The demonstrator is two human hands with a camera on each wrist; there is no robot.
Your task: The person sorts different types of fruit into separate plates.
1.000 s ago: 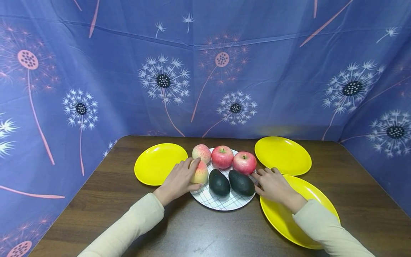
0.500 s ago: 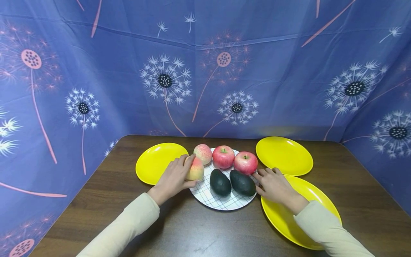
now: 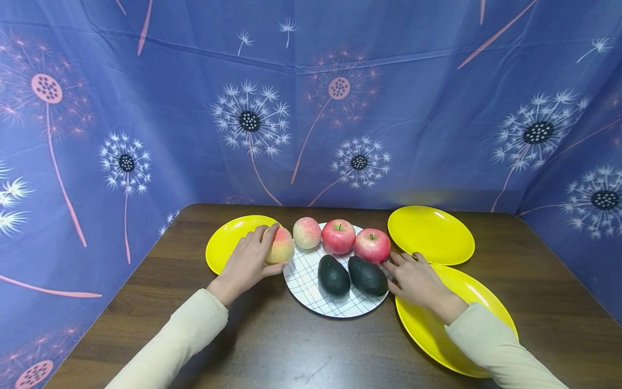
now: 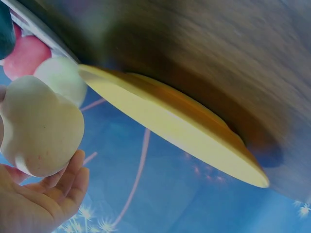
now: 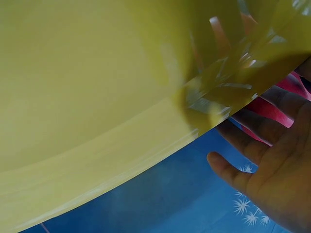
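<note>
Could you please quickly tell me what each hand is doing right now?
Left hand: holding a peach.
Right hand: open, holding nothing, fingertips close to an avocado; contact cannot be told.

We see two avocados (image 3: 333,276) before two apples (image 3: 338,236) and a peach (image 3: 307,233) on the middle plate (image 3: 311,294), one side plate (image 3: 228,236) left, two plates (image 3: 431,236) right.

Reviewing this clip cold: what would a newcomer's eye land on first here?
Probably the blue dandelion-print cloth hanging behind the table. Next, perhaps, the three bright yellow plates, one left and two right of a white checked plate bearing fruit. Then the peach held in the left hand, between the left yellow plate and the checked one in the head view.
</note>
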